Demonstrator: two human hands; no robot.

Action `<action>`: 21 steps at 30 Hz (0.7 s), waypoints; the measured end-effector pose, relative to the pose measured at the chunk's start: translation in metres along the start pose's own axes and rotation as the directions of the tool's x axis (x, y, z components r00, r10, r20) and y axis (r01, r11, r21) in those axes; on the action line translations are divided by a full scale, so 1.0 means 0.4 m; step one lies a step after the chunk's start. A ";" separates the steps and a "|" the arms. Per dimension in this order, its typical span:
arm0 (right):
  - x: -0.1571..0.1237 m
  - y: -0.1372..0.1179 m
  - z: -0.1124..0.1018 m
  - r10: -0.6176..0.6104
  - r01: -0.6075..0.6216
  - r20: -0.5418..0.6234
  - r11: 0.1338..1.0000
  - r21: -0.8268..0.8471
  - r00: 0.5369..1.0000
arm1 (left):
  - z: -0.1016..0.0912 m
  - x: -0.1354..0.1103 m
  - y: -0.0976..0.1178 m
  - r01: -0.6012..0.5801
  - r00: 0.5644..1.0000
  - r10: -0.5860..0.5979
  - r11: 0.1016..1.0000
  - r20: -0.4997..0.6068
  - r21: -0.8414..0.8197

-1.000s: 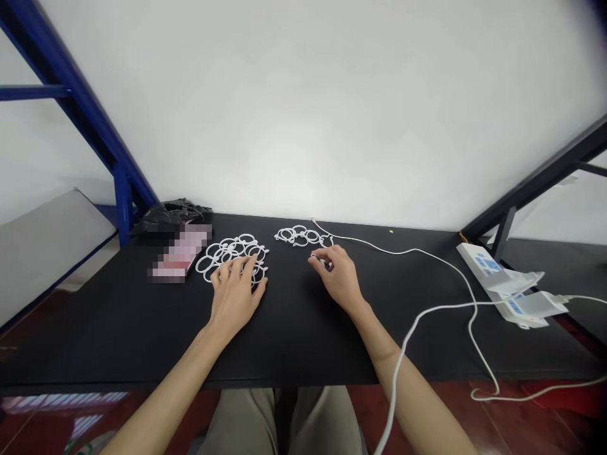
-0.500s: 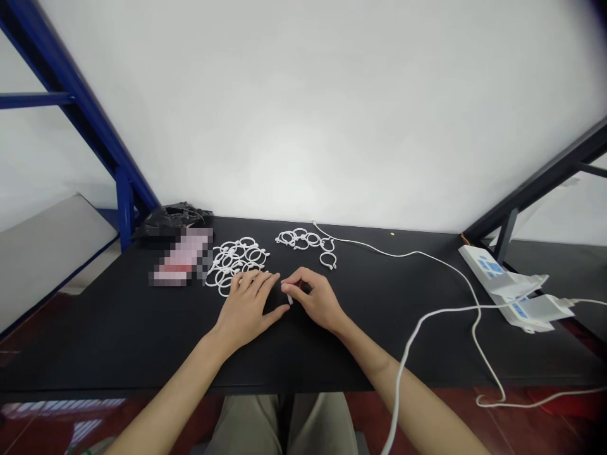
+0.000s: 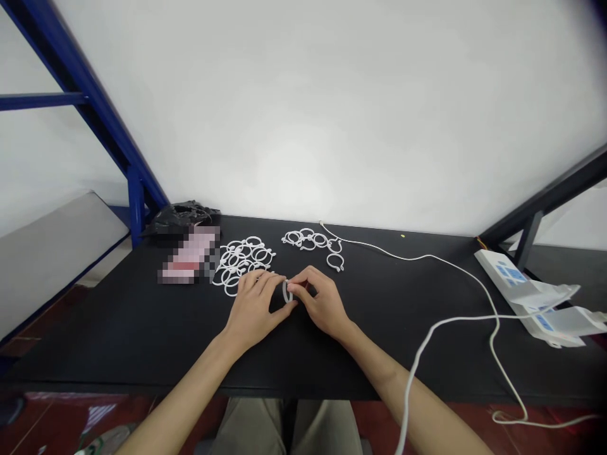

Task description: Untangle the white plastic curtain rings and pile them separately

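Observation:
A white curtain ring stands nearly edge-on between my two hands, just above or on the black table. My right hand pinches its right side between thumb and fingertips. With index finger and thumb curved apart, my left hand touches the ring's top and bottom, spanning it. Beyond my left hand lies a pile of white rings with small eyelets, partly covered by its fingers. A smaller group of such rings lies farther back, and a single ring sits to its right.
A pink, blurred-out item and a crumpled black plastic bag lie at the back left. A white cable loops over the right side to a white power strip. Blue and dark frame bars flank the black table.
The ring between my hands has turned, so more of its hoop shows. The hands have stayed almost in place; the whole view has shifted slightly.

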State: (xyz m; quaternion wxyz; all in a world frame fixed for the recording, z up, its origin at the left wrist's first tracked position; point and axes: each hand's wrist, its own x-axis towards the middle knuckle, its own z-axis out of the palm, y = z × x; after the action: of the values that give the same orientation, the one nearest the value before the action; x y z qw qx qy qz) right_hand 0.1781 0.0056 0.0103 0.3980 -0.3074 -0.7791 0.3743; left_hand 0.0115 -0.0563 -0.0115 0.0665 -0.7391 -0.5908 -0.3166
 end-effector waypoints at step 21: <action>0.012 0.038 -0.028 0.005 0.019 0.079 0.953 -0.304 0.997 | 0.004 0.002 -0.019 0.133 0.990 -0.126 0.985 0.071 -0.113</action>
State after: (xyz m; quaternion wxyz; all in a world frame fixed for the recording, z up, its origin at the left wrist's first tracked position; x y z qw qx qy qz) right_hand 0.1878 0.0213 0.0039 0.3160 -0.3472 -0.8437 0.2602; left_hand 0.0053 -0.0527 -0.0146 -0.0166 -0.7113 -0.6199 -0.3309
